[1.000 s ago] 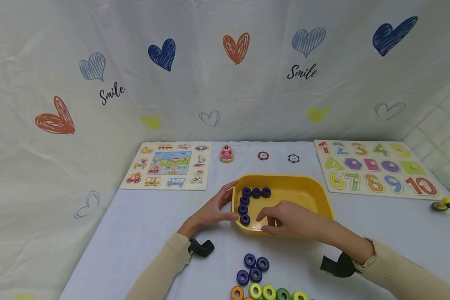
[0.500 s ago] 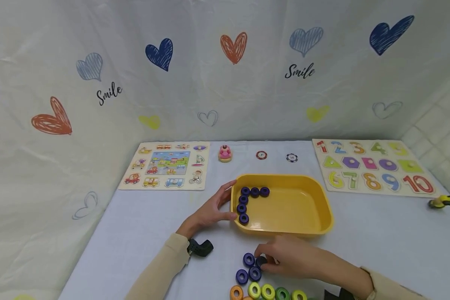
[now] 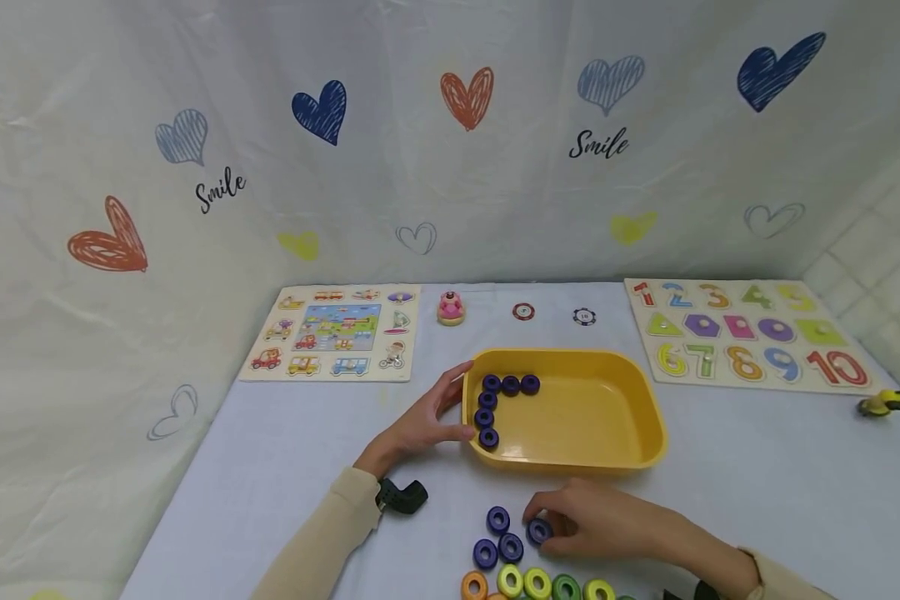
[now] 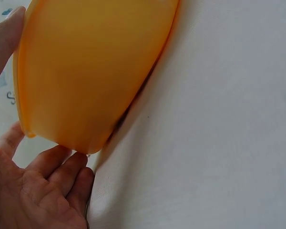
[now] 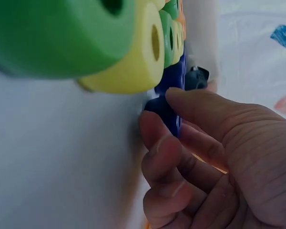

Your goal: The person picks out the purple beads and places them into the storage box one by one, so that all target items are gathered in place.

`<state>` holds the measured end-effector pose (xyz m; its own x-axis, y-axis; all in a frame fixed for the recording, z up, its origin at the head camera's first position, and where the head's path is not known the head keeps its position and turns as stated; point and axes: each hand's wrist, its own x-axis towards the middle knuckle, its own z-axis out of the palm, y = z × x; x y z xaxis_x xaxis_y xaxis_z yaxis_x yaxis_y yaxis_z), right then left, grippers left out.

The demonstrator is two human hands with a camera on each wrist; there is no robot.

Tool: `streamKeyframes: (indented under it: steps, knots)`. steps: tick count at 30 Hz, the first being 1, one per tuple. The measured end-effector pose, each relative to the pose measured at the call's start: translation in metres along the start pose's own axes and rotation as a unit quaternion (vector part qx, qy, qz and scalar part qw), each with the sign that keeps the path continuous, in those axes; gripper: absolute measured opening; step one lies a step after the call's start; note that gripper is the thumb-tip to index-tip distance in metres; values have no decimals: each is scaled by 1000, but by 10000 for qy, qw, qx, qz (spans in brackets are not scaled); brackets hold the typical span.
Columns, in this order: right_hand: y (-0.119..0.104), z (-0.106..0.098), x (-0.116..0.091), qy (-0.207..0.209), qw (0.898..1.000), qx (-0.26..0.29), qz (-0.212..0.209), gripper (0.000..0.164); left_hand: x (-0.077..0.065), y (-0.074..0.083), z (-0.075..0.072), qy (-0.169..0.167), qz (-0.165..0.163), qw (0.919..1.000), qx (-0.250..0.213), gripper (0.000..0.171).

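Purple ring (image 3: 531,534), lower centre, was pinched by right hand (image 3: 600,518).
Seemingly light, stiff, best rim-held; left hand (image 3: 423,425) gripped tray (image 3: 581,417).

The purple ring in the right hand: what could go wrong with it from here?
The purple ring might slip, as the right hand pinches it only between thumb and fingertips. That hand could also bump the loose purple rings lying close by. And if the left hand, at the end of the yellow tray, tilted it, the rings inside might slide out of their L-shaped line.
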<state>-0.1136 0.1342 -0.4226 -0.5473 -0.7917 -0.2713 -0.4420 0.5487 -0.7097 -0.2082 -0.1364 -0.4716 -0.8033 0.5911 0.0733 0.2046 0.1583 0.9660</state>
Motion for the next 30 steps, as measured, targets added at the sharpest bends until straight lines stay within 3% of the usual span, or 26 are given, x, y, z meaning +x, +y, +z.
streamKeyframes:
  steps: [8,15,23,30]
  knots:
    - [21,-5,-19,-13,9975,709,-15,26,-1,0,-1,12,0,10000,-15,86]
    - [28,-12,-34,-22,9959,900,99,24,-1,3,0,54,-98,9999,2,85]
    - [13,-34,-48,-69,9946,1028,76,28,-1,1,-1,8,7,10000,-37,87]
    - [1,-62,-46,101,9972,740,96,29,-1,2,0,-32,13,10000,-81,87]
